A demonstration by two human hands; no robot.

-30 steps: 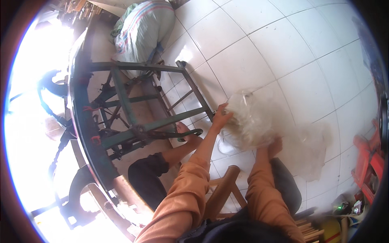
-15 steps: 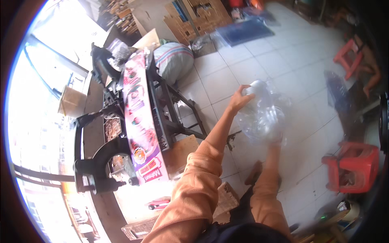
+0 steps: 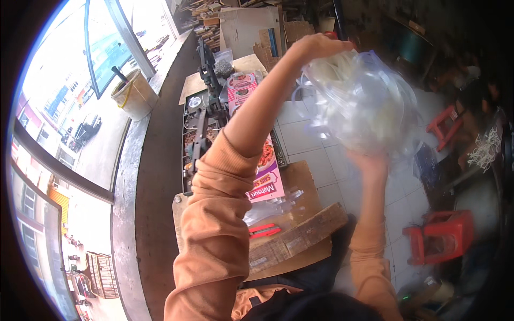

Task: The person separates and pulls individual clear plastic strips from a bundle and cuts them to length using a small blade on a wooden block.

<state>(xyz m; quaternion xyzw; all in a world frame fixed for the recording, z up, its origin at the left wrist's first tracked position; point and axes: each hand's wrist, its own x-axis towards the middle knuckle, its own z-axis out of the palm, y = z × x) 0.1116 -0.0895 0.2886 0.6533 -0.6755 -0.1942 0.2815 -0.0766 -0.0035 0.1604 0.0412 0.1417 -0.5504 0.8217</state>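
Note:
A bulky bundle of clear plastic bags [image 3: 367, 101] is held up between my two hands, blurred by motion. My left hand [image 3: 324, 45] grips its upper edge, with the thumb side hidden by the plastic. From below, my right hand [image 3: 369, 160] holds the underside; its fingers are mostly hidden and smeared. Beneath my left forearm lies a pink printed banner strip [image 3: 267, 184] on a black metal frame [image 3: 202, 125]. A red cutter knife [image 3: 264, 230] rests on the wooden board near my body, beside some loose clear plastic [image 3: 273, 209].
A window ledge [image 3: 126, 184] with a dirty bucket [image 3: 136, 96] runs along the left. Red plastic stools [image 3: 441, 238] stand on the tiled floor [image 3: 308, 139] at right. Wood scraps and boards [image 3: 249, 32] lean at the back. Another person sits at the far right.
Both hands have lifted the plastic bundle upward from lower over the floor. My view has swung left, bringing the window ledge and the bench further in.

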